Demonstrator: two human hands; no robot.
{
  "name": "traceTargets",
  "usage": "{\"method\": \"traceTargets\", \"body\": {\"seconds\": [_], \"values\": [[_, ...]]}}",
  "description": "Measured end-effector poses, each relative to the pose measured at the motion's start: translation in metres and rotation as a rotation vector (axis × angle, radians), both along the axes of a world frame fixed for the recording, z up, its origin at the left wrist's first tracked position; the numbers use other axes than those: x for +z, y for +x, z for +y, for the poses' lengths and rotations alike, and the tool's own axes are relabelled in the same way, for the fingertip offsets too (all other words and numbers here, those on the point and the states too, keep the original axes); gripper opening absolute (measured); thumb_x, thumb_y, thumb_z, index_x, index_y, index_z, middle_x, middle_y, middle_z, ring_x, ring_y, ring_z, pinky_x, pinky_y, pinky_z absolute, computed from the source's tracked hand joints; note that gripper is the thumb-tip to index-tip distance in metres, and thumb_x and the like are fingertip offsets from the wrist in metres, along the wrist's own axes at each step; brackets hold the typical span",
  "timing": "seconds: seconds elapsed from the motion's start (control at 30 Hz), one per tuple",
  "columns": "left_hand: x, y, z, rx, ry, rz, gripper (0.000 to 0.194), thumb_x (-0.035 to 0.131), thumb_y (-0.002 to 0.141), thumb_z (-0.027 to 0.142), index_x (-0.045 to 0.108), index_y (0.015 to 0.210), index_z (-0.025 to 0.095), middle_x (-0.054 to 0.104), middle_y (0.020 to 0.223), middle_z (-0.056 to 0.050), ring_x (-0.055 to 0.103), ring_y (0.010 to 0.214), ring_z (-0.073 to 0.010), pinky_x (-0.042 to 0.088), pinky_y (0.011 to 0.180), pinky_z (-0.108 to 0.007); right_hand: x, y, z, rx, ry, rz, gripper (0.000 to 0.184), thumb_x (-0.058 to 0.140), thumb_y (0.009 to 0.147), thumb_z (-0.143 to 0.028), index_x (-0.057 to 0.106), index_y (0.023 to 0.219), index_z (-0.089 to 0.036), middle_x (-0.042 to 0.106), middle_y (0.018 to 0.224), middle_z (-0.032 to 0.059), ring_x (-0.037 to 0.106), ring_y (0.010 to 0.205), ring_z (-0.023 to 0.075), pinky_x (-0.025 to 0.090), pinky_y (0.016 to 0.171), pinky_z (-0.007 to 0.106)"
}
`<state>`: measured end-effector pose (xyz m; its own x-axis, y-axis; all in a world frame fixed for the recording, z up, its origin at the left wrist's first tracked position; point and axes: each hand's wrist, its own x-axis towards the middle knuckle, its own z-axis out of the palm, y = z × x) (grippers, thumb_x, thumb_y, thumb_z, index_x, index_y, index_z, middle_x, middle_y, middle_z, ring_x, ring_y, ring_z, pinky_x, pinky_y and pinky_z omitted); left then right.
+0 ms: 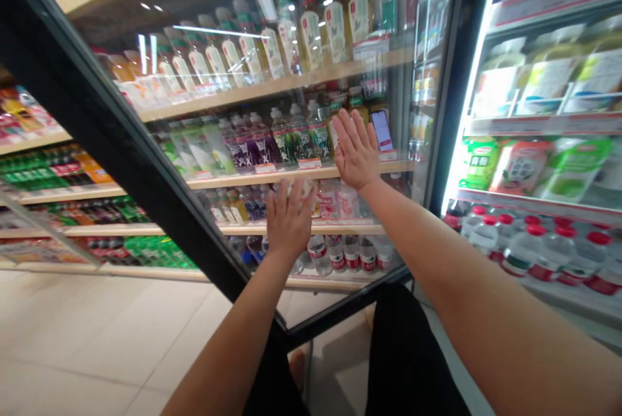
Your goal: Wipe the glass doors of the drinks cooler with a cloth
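A glass fridge door [150, 186] with a thick black frame stands swung open in front of me. My left hand [289, 221] is spread against the lower middle of the glass, fingers pointing up. A pale patch shows around its fingertips, too blurred to identify. Higher and to the right, my right hand [357, 153] lies flat on the pane with its fingers stretched out. A phone-like screen [381, 131] appears just right of that hand; whether it is behind the glass or a reflection, I cannot tell.
Beyond the glass, wooden shelves [218, 100] carry rows of drink bottles [311, 34]. To the right, the lit fridge [544, 124] holds juice bottles, pouches and red-capped water bottles [529, 244]. Soda shelves [58, 192] run along the left above a tiled floor [97, 338]. My legs are close below the door.
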<state>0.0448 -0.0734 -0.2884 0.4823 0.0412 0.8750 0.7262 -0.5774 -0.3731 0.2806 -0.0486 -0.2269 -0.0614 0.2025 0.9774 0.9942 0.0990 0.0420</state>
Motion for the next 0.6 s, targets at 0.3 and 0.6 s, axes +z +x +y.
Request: {"method": "traceTargets", "body": {"seconds": [0.3,0.6], "values": [[0.069,-0.015,0.009,0.04,0.037,-0.173,0.059,0.057,0.106,0.013,0.049,0.161,0.032,0.024,0.176,-0.001,0.016,0.164,-0.0304,0.011,0.134,-0.06,0.002,-0.003,-0.005,0.028,-0.049,0.032,0.062,0.028,0.105,-0.028,0.043,0.165,-0.026,0.038,0.172,-0.0001,0.02,0.165,0.0189,0.014,0.138,0.05],[0.059,-0.009,0.011,0.015,0.037,0.082,0.065,0.057,0.104,0.012,0.044,0.165,0.032,0.032,0.172,-0.005,0.013,0.164,-0.026,0.006,0.136,-0.056,0.003,-0.003,-0.009,0.041,-0.084,0.038,0.062,0.031,0.104,-0.029,0.042,0.165,-0.026,0.036,0.173,0.001,0.02,0.165,0.0206,0.016,0.137,0.051]]}}
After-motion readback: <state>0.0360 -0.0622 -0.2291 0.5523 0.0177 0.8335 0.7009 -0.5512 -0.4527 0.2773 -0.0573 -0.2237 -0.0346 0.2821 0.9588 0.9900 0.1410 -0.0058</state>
